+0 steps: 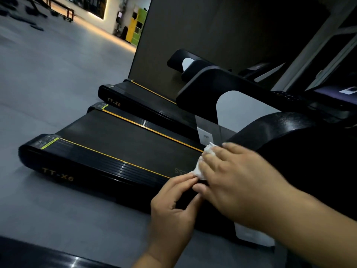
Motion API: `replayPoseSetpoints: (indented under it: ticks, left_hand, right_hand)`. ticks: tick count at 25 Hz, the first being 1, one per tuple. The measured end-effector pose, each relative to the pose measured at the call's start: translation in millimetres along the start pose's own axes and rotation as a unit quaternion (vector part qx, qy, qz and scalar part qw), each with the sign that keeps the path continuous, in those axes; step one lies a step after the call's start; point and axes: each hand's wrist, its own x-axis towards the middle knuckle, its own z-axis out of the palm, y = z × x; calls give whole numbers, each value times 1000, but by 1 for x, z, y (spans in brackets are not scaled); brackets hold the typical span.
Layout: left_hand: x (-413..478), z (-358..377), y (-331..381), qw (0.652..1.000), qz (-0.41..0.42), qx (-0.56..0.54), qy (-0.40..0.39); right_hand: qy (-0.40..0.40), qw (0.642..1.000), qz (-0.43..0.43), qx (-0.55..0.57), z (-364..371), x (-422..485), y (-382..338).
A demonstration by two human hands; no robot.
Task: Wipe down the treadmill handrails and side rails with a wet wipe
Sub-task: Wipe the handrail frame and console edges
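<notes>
A black treadmill marked TT-X6 lies across the middle of the head view, with a ribbed side rail [108,161] edged by an orange stripe. Its wide black handrail [286,130] curves in from the right, glistening. A crumpled white wet wipe [202,167] sits between my hands, just above the side rail. My right hand [237,175] covers the wipe, fingers curled onto it. My left hand [173,207] pinches the wipe's lower edge with thumb and forefinger. Most of the wipe is hidden under my right hand.
A second identical treadmill [135,101] stands just behind, with its own black handrail [222,89] and console [289,97]. Grey floor [48,84] spreads to the left. A dark panel wall [212,26] rises behind. Another dark rounded edge [48,256] shows at bottom left.
</notes>
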Motion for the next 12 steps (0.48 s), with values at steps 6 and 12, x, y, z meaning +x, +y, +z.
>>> replayPoseSetpoints:
  ticks: [6,12]
  left_hand:
    - [2,-6,-6,999,-36,-7,-11]
    - [9,-13,-1,999,-39,11,-23]
  right_hand:
    - [61,997,34,-18,7,0,-8]
    - [135,990,44,24,3,-12,3]
